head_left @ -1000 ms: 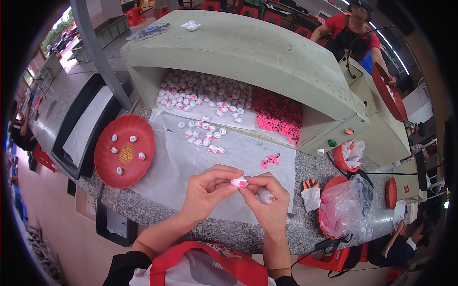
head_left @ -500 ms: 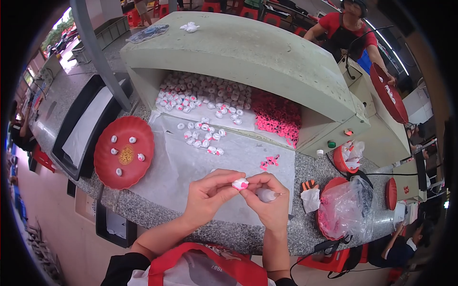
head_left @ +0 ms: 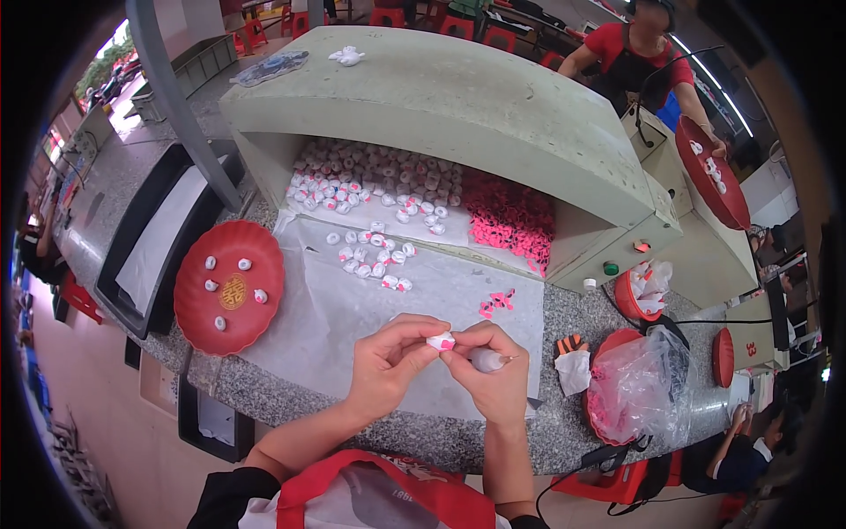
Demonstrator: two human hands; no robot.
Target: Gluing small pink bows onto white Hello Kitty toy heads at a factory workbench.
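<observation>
While thumbs (head_left: 416,362) point inward, left hand (head_left: 381,368) and right hand (head_left: 499,381) clamp their grip on a white-and-pink piece (head_left: 440,341).

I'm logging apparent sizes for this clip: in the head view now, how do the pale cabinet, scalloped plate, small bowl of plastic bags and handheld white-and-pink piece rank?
Largest to smallest, as they look:
1. Pale cabinet
2. Scalloped plate
3. Small bowl
4. White-and-pink piece
No two look alike.
</observation>
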